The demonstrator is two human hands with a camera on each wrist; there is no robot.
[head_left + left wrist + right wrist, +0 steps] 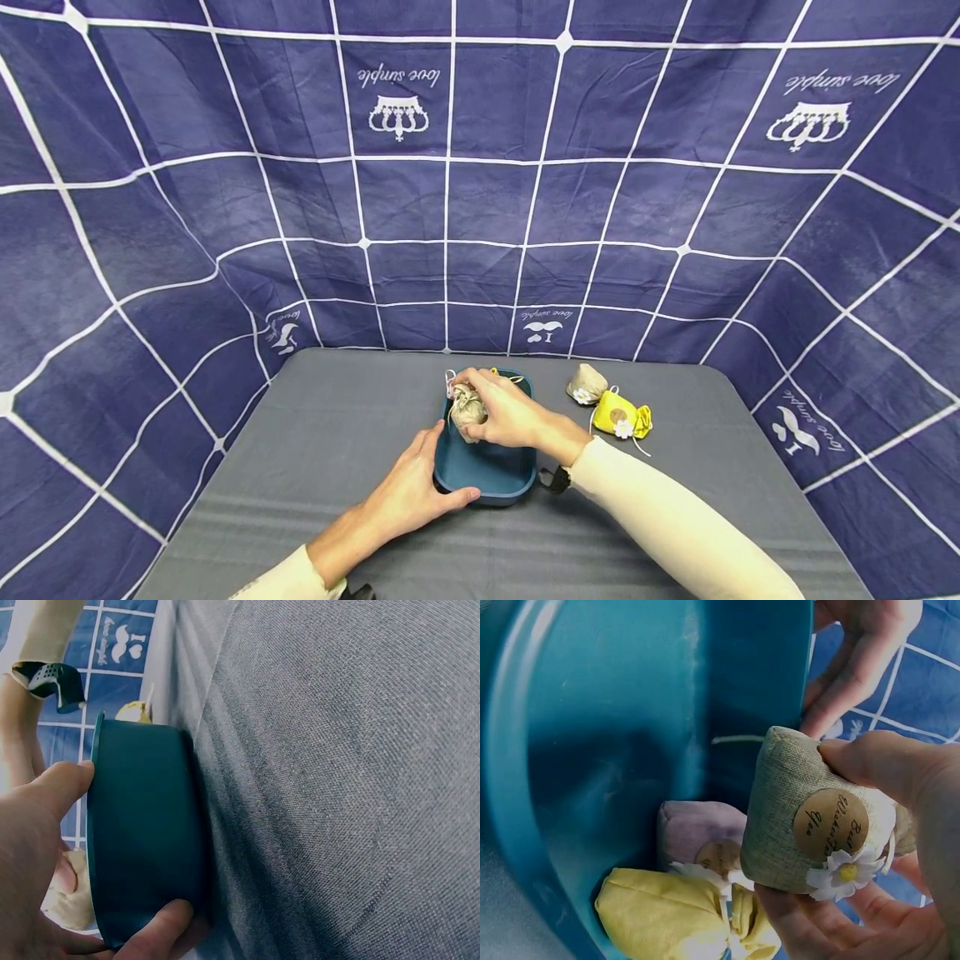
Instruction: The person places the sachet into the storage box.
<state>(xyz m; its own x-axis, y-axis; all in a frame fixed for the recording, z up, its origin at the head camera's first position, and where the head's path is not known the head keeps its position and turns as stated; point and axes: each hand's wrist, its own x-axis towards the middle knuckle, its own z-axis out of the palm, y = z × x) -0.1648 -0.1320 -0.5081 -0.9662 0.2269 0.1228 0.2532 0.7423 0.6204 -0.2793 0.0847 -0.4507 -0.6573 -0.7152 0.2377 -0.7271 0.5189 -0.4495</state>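
Observation:
My left hand holds a teal-blue plastic bin at its near left side, thumb on the rim and fingertips against the outer wall. Over the bin, my right hand grips a beige cloth sachet between thumb and fingers. This sachet bears a round brown label with writing, a white flower and a tie string. Inside the bin, below it in the right wrist view, lie a yellow sachet and a pale purple sachet, each partly covered.
To the right of the bin, another beige sachet and a yellow sachet lie side by side on the grey cloth-covered table. A blue curtain with white grid lines hangs behind the table and along both sides.

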